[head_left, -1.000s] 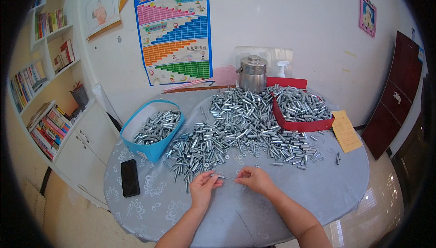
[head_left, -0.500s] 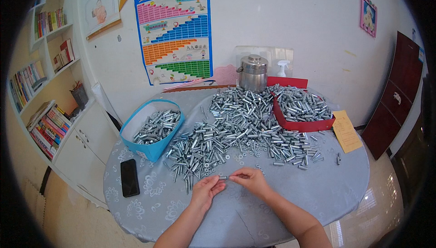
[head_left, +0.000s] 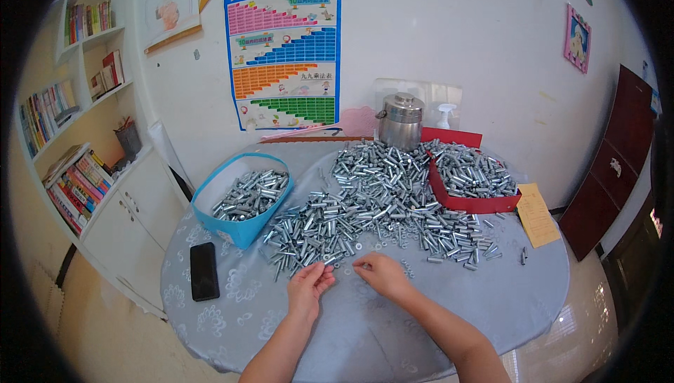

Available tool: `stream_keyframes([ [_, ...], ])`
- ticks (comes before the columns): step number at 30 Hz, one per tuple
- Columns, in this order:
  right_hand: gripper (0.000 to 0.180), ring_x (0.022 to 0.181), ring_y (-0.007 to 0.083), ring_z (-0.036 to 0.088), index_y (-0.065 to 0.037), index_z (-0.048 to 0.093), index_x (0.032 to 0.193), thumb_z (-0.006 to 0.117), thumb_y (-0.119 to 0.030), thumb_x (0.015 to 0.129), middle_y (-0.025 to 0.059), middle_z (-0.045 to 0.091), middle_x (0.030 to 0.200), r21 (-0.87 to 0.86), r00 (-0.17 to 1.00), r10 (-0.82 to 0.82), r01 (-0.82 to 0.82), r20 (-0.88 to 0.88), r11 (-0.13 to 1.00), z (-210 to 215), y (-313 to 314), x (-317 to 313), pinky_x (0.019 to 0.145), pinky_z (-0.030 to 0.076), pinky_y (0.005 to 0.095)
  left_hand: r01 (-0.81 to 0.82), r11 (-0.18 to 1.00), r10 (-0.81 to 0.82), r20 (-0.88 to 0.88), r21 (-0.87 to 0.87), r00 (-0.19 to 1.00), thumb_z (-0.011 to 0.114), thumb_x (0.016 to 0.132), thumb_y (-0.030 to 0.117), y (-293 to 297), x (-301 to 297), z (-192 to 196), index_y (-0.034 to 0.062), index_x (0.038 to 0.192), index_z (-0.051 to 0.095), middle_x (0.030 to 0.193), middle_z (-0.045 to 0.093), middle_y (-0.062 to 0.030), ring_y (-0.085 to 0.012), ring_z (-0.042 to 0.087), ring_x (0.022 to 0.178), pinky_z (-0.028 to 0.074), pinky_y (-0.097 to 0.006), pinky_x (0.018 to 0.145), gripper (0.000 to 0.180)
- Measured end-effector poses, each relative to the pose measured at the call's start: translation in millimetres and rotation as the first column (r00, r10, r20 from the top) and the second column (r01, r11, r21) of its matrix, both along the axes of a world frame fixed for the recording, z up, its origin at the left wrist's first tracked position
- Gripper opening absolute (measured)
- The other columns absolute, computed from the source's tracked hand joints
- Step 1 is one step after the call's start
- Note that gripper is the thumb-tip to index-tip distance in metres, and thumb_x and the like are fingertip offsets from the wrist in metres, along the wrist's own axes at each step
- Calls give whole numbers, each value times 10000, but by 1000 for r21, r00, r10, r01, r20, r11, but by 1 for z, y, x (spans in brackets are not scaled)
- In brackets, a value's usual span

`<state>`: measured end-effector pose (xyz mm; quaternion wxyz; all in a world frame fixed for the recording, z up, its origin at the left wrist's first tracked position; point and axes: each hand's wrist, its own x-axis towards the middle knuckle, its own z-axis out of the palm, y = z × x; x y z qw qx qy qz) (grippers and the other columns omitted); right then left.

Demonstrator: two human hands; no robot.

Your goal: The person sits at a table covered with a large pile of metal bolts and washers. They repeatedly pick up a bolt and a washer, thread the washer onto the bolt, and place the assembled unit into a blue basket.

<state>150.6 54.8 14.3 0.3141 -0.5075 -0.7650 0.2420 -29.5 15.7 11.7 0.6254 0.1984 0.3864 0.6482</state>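
A broad heap of silver expansion bolts (head_left: 379,193) covers the middle of the table, with small washers (head_left: 380,246) scattered along its near edge. My left hand (head_left: 309,289) is at the heap's near edge, thumb and fingers closed on one expansion bolt (head_left: 328,263), whose end barely shows. A short gap to the right, my right hand (head_left: 384,275) is held with its fingertips pinched together just above the tablecloth. Whatever lies in that pinch is too small or hidden to make out.
A blue bin (head_left: 242,231) of bolts stands left of the heap, a red box (head_left: 484,205) of bolts at its right. Behind is a steel pot (head_left: 401,123). A black phone (head_left: 204,271) lies at left, a yellow paper (head_left: 538,216) at the right edge.
My hands have moved apart; both were on the bolt before. The right fingers have let go of it, while the left hand keeps it and has shifted slightly left. The view has tilted a little.
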Motion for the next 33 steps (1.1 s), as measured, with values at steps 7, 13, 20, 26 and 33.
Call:
stream_keyframes([
  [7,195,782,271,573,-81,640,815,625,-245,711,97,588,799,141,979,-102,78,174,987,-16,22,-34,652,452,367,-14,1000,14,5,-23,1000,576,807,82,3,-5,-7,-29,931,562,834,610,-130,-151,586,689,520,-265,630,167],
  [13,169,728,232,586,-63,630,803,648,-192,695,88,610,793,-17,993,-121,121,-7,993,-12,24,-37,645,458,326,11,1000,-11,-5,-25,1000,570,809,79,4,-6,-9,-35,925,560,832,610,-132,-159,585,686,520,-277,636,163],
  [20,150,695,57,531,-8,601,881,633,-103,770,2,603,782,-310,718,-72,-205,-692,928,-14,26,-14,621,421,198,6,999,-5,12,-37,1000,569,807,79,3,-4,-10,-39,913,563,827,607,-138,-172,586,689,519,-286,645,158],
  [26,171,696,58,527,-19,606,900,629,-135,776,2,601,792,-371,741,-51,-274,-669,887,-5,19,-14,627,411,193,112,992,-109,51,-54,993,571,804,81,4,-4,-14,-37,901,562,825,604,-145,-189,592,689,522,-300,660,153],
  [33,208,658,52,496,-20,616,945,595,-175,808,-1,588,767,-358,768,-51,-238,-638,903,-3,18,-18,605,398,180,200,978,-190,133,-61,973,560,813,95,7,-8,-20,-39,907,552,837,600,-145,-196,593,707,520,-307,677,165],
])
